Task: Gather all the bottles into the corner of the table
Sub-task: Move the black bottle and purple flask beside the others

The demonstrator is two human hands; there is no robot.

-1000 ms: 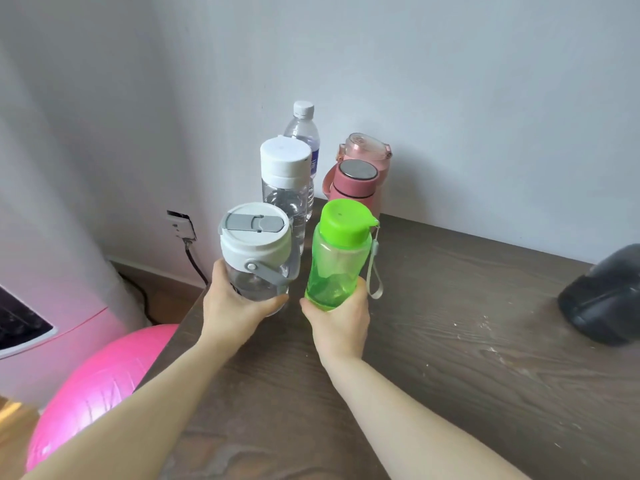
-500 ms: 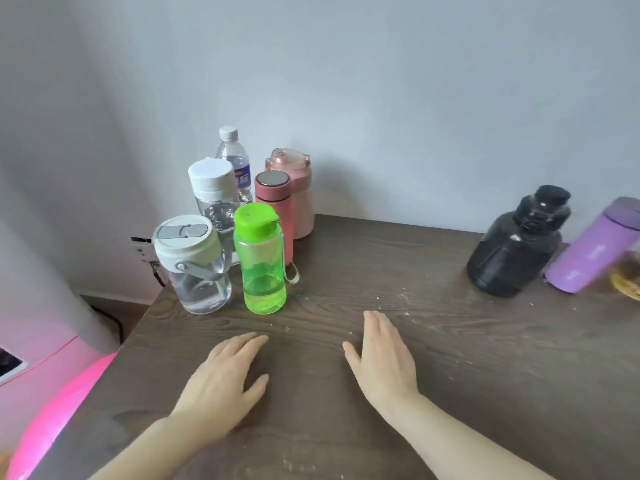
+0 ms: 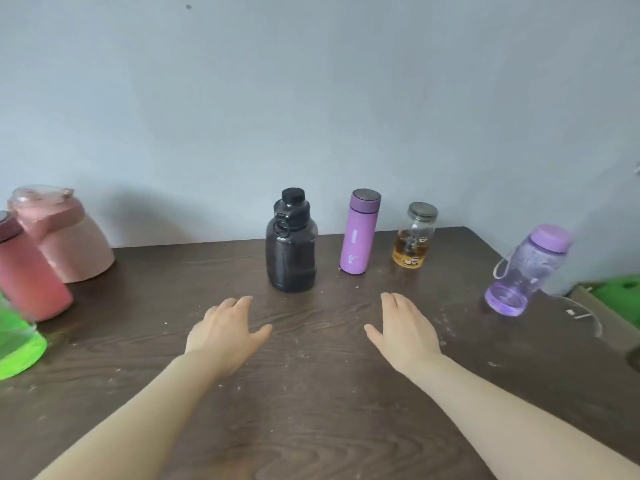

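Observation:
A black bottle [image 3: 291, 251] stands at the back middle of the dark wooden table [image 3: 311, 393]. To its right stand a purple flask [image 3: 358, 233], a glass jar [image 3: 414, 237] with amber liquid, and a clear purple bottle [image 3: 524, 270] near the right edge. At the far left edge I see part of the gathered group: a pale pink jug [image 3: 65, 237], a red-pink flask [image 3: 27, 271] and a green bottle [image 3: 15, 341]. My left hand [image 3: 227, 329] hovers open just in front of the black bottle. My right hand [image 3: 405, 327] is open below the purple flask, empty.
A grey wall runs behind the table. Off the right edge lie a green object [image 3: 623, 292] and a white cable [image 3: 585, 315]. Crumbs dot the table top.
My view has swung right, away from the corner group. Both empty hands have moved right and forward toward the black bottle and purple flask. One second ago they held the clear and green bottles.

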